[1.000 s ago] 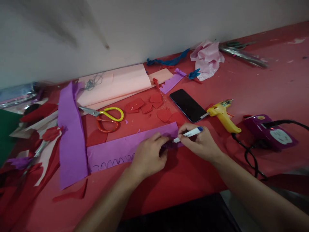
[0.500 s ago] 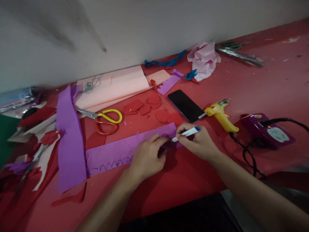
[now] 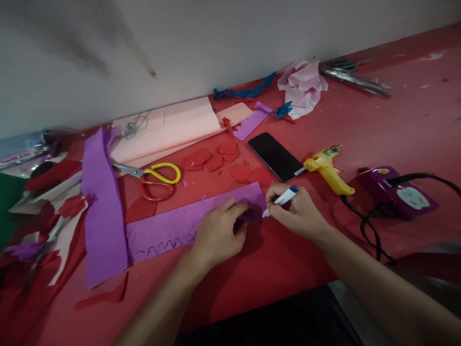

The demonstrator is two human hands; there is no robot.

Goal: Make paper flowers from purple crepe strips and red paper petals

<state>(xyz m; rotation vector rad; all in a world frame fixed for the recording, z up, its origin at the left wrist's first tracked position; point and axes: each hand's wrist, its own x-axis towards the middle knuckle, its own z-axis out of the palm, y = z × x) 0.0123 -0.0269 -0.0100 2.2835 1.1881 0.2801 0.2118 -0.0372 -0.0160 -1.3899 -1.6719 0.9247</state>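
A purple strip (image 3: pixel 162 226) lies on the red tabletop, with a row of dark looped lines drawn along its near edge. My left hand (image 3: pixel 220 229) rests on the strip with bent fingers, a gap showing between thumb and forefinger; it presses the strip and grips nothing. Part of the drawn row is hidden under it. My right hand (image 3: pixel 298 211) is closed around a white marker (image 3: pixel 283 201) with a blue end. The marker's tip points down at the strip's right end, near its short edge. Whether the tip touches cannot be made out.
Scissors (image 3: pixel 162 174), red cut petals (image 3: pixel 216 162) and a phone (image 3: pixel 275 156) lie beyond the strip. On the right are a yellow glue gun (image 3: pixel 329 175) and a purple power socket box (image 3: pixel 399 192) with black cords. A second purple strip (image 3: pixel 103 206) lies leftward.
The marker tip has moved slightly right, to the strip's right end, and my right hand has shifted with it. My left hand stays in place.
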